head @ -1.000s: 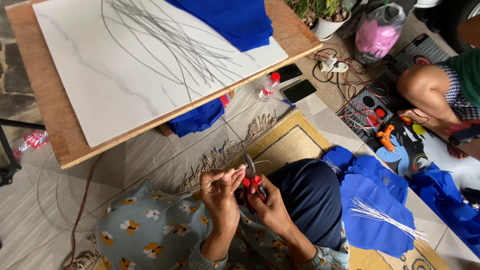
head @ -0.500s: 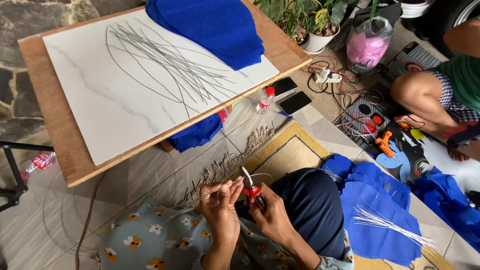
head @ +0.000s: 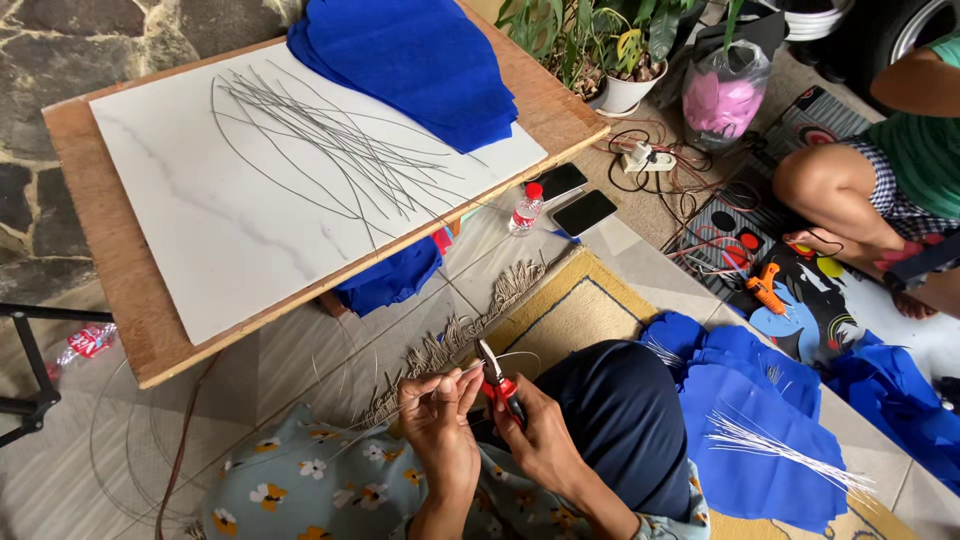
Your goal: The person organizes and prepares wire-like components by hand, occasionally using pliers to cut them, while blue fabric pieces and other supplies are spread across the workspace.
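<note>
Thin wire [head: 440, 385] was held low in the view, just above the lap, at about 6 o'clock from the white board. It was pinched between thumb and fingertips of the left hand [head: 440, 415], fingers closed narrow on it. One end ran toward the pliers [head: 497, 378]; the other trailed off to 8 o'clock over the flowered cloth [head: 300, 490].

The red-handled pliers were gripped in the right hand [head: 540, 440], fingers wrapped round the handles, nose pointed to 12 o'clock. The tip was set at the wire; whether the jaws had closed on it could not be told.

Judgement: a clean cut or bend would be helped if the wire were kept taut and pinched close beside the pliers' tip, and the pliers were set square across it, so the thin strand would not slip or spring away.

At 12 o'clock of the hands a fringed mat [head: 560, 310] lay on the tiles. Beyond it a white board [head: 200, 230] on a wooden top carried loose cut wires [head: 330, 140] and blue sheets [head: 420, 60]. More blue sheets and a bundle of white wires [head: 780, 450] lay at 3 o'clock. A small bottle [head: 526, 207] and two phones [head: 570, 195] were noted under the board's edge. Another person's leg [head: 850, 190] was seen at 2 o'clock.
</note>
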